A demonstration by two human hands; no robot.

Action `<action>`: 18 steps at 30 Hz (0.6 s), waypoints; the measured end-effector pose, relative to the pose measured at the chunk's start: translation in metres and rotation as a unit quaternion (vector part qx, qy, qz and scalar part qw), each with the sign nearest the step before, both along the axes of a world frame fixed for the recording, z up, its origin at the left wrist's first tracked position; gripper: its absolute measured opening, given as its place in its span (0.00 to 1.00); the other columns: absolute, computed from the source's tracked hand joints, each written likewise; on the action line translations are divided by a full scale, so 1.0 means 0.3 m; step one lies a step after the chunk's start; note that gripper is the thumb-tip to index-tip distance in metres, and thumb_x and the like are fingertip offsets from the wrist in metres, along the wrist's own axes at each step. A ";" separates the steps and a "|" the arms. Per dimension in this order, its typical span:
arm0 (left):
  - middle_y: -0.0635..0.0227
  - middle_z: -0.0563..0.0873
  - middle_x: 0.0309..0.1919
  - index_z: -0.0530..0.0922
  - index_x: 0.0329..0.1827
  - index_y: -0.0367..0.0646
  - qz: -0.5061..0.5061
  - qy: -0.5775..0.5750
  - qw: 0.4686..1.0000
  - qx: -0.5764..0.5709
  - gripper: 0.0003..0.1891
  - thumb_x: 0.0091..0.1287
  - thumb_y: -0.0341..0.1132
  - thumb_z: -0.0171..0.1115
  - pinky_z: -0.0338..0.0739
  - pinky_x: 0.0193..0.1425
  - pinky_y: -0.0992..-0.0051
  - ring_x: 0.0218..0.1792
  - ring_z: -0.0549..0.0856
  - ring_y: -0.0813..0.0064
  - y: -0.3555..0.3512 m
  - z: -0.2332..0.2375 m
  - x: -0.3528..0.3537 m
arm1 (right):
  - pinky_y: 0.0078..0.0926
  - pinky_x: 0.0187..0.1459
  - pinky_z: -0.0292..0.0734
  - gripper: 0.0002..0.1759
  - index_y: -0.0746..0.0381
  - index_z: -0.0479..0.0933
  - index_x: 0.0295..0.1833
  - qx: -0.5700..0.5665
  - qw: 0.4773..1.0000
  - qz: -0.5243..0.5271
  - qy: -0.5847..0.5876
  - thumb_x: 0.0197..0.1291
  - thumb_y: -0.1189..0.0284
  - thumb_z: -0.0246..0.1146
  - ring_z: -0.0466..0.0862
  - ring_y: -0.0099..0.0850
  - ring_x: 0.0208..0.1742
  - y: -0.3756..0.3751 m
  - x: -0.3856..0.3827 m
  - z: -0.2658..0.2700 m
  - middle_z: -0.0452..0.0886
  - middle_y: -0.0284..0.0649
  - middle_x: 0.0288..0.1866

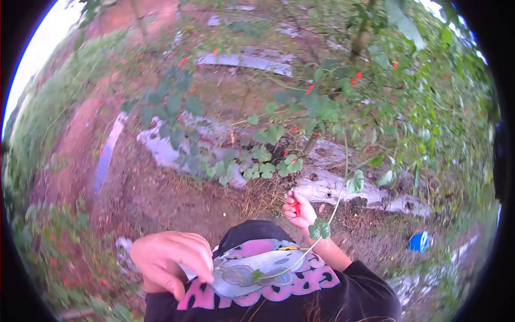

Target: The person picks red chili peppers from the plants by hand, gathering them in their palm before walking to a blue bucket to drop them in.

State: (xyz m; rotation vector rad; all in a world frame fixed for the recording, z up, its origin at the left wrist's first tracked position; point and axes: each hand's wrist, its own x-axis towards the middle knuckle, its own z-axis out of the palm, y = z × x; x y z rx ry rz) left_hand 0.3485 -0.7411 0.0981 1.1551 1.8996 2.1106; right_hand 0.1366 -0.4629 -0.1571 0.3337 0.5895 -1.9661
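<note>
My right hand (300,209) is closed around small red chili peppers (296,205), whose red shows between the fingers. It is held out over the soil at the foot of the plants. My left hand (174,256) is raised in front of my chest at the left, fingers bent and thumb apart, with nothing visible between them. A thin green vine (338,206) hangs down past my right forearm and crosses my dark shirt (370,292). Red chilies (357,79) hang among the leaves above.
Leafy chili plants (429,107) fill the right side. Torn pale plastic sheeting (343,190) covers parts of the planting rows. A blue container (420,242) lies on the ground at the right. Low broad-leaved plants (263,161) grow ahead of me, and more weeds (48,247) stand at the left.
</note>
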 end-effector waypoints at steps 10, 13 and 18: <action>0.72 0.78 0.38 0.74 0.50 0.37 0.263 -0.270 0.925 -0.040 0.13 0.62 0.25 0.59 0.72 0.43 0.81 0.39 0.76 0.83 -0.187 -0.220 -0.302 | 0.17 0.23 0.61 0.11 0.55 0.73 0.39 -0.040 0.983 -0.154 0.095 0.63 0.60 0.57 0.67 0.24 0.29 -0.226 -0.287 0.286 0.66 0.26 0.21; 0.73 0.79 0.37 0.74 0.49 0.37 0.262 -0.243 0.934 0.027 0.12 0.64 0.28 0.59 0.72 0.44 0.80 0.39 0.76 0.83 -0.169 -0.278 -0.498 | 0.18 0.22 0.66 0.11 0.57 0.72 0.39 0.060 0.954 -0.184 0.227 0.62 0.61 0.59 0.71 0.23 0.26 -0.320 -0.494 0.355 0.69 0.28 0.22; 0.75 0.80 0.35 0.76 0.47 0.38 0.327 -0.238 0.913 -0.050 0.11 0.64 0.31 0.59 0.72 0.43 0.81 0.36 0.76 0.85 -0.084 -0.233 -0.871 | 0.18 0.15 0.63 0.08 0.60 0.73 0.42 0.168 0.862 -0.339 0.338 0.60 0.69 0.61 0.71 0.21 0.17 -0.442 -0.866 0.308 0.71 0.30 0.21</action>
